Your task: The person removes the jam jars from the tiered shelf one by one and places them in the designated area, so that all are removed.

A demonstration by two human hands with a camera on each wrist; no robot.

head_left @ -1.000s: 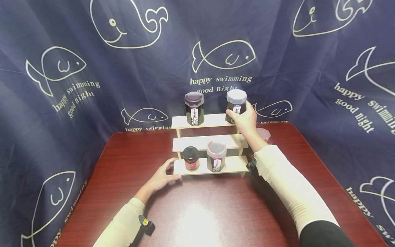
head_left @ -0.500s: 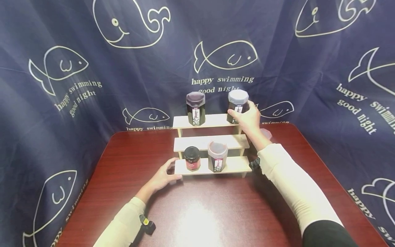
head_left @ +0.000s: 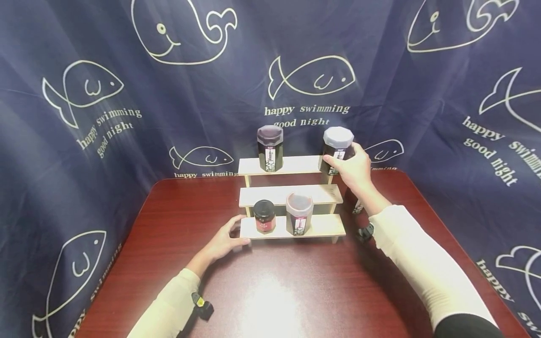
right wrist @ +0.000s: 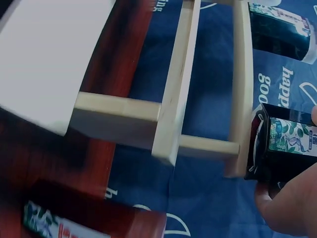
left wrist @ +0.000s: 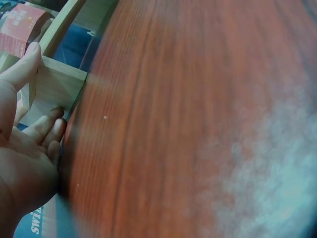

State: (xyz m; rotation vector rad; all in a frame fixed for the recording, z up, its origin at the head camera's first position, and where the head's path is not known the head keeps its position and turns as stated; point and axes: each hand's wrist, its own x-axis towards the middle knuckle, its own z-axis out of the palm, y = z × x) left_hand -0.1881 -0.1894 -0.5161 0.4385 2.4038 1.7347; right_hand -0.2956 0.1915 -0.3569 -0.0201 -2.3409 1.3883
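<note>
A three-tier wooden stand (head_left: 291,194) stands at the back of the table. My right hand (head_left: 356,168) grips a dark octagonal jar (head_left: 337,137) with a pale lid at the right end of the top tier. In the right wrist view that jar (right wrist: 292,139) overlaps the end of the top board. My left hand (head_left: 224,240) holds the left end of the bottom tier, thumb at the front edge and fingers behind; the left wrist view shows the thumb on the board's end (left wrist: 54,79).
A dark-lidded octagonal jar (head_left: 270,148) stands on the top tier's left. The bottom tier bears a small black-lidded jar (head_left: 264,216) and a pale-lidded jar (head_left: 299,213). Another jar (head_left: 358,206) on the table is partly hidden by my right arm. A blue curtain (head_left: 203,103) hangs behind.
My right hand and the jar it grips have moved right and slightly down, toward the end of the top tier. My left hand stays at the stand. The head view shifts slightly.
</note>
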